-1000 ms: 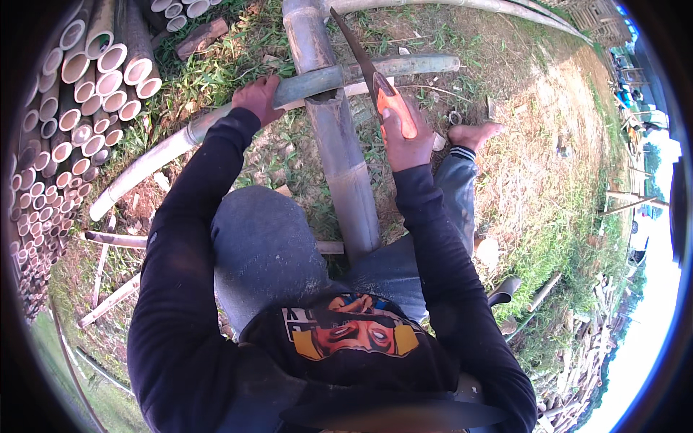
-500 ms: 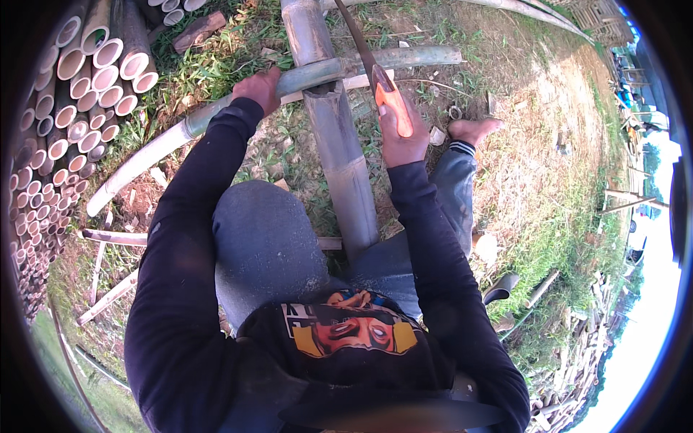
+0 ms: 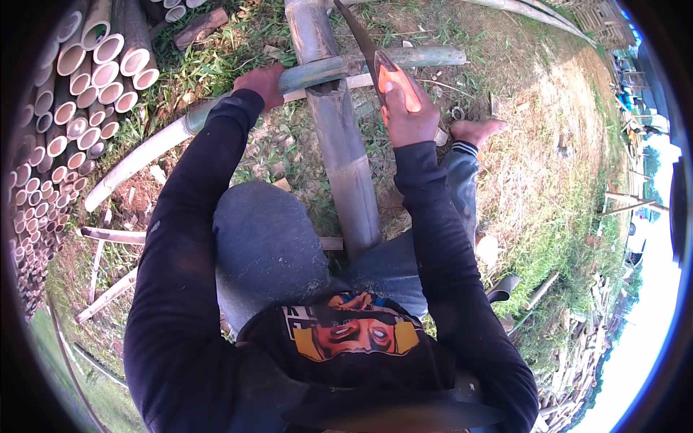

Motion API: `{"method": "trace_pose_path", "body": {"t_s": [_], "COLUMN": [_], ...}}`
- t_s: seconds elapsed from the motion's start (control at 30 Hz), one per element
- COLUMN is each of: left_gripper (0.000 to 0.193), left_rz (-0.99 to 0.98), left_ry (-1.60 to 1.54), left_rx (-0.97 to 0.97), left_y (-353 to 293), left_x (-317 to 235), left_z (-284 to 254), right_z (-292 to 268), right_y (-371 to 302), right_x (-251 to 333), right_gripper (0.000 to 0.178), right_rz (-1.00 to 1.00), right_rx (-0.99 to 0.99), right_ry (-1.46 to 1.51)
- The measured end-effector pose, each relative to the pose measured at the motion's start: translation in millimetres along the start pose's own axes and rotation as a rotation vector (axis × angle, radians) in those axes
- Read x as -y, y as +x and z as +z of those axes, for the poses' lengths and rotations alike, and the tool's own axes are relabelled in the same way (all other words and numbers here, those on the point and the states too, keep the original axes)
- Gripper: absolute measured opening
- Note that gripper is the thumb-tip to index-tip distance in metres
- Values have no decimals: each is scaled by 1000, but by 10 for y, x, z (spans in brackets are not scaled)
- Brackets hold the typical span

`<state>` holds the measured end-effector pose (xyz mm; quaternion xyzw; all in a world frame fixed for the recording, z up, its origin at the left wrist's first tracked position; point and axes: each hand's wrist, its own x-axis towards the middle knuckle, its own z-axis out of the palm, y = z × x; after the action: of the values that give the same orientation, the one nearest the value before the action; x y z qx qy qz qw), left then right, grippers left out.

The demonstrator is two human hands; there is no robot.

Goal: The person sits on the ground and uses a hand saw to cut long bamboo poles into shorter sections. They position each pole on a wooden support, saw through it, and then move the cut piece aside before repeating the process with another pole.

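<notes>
My left hand (image 3: pixel 263 86) is closed around a green bamboo pole (image 3: pixel 170 141), a little left of where the pole crosses a thick grey bamboo trunk (image 3: pixel 342 148). In my right hand (image 3: pixel 413 117) is a hand saw, gripped by its orange handle (image 3: pixel 398 85). The dark saw blade (image 3: pixel 355 30) points away from me and lies across the pole, just right of the trunk. The pole's right part (image 3: pixel 426 55) extends past the blade. Whether the teeth are inside a cut cannot be made out. A dark opening (image 3: pixel 328 87) shows in the trunk beside the pole.
Cut bamboo poles (image 3: pixel 88 138) are stacked at the left, open ends toward me. A wood chunk (image 3: pixel 200 29) lies at the far left. My bent knee (image 3: pixel 267 231) is left of the trunk; my bare foot (image 3: pixel 478 131) rests at the right. Bamboo scraps (image 3: pixel 577 346) lie at lower right.
My right hand has pushed the saw slightly away from me and to the right. My left hand keeps its hold on the bamboo pole, with little movement.
</notes>
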<state>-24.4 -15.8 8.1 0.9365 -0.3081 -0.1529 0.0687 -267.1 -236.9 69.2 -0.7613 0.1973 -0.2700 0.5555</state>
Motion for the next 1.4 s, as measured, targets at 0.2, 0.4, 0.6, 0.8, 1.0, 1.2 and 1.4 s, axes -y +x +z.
{"method": "trace_pose_path", "body": {"t_s": [0.2, 0.4, 0.6, 0.8, 1.0, 1.2, 1.4], "left_gripper": [65, 68, 75, 76, 73, 77, 79], "left_rz": [11, 38, 34, 125, 133, 154, 135], "left_ry": [33, -24, -4, -80, -80, -66, -61], "left_rx": [66, 93, 116, 146, 137, 123, 166], "left_y": [11, 64, 24, 165, 184, 168, 246], "left_x": [-37, 59, -46, 105, 118, 83, 154], "left_z": [-53, -13, -89, -32, 0, -78, 22], "right_z": [-603, -543, 50, -761, -77, -342, -480], "right_y": [-1184, -1198, -84, -1459, -349, -816, -1157], "right_x": [331, 480, 30, 538, 90, 69, 66], "right_gripper": [44, 45, 36, 47, 38, 46, 43], "right_rz": [-28, 107, -180, -2, -157, 33, 8], "right_rx": [-55, -49, -76, -26, -42, -79, -67], "right_ry": [-255, -90, -267, -128, -238, -144, -86]}}
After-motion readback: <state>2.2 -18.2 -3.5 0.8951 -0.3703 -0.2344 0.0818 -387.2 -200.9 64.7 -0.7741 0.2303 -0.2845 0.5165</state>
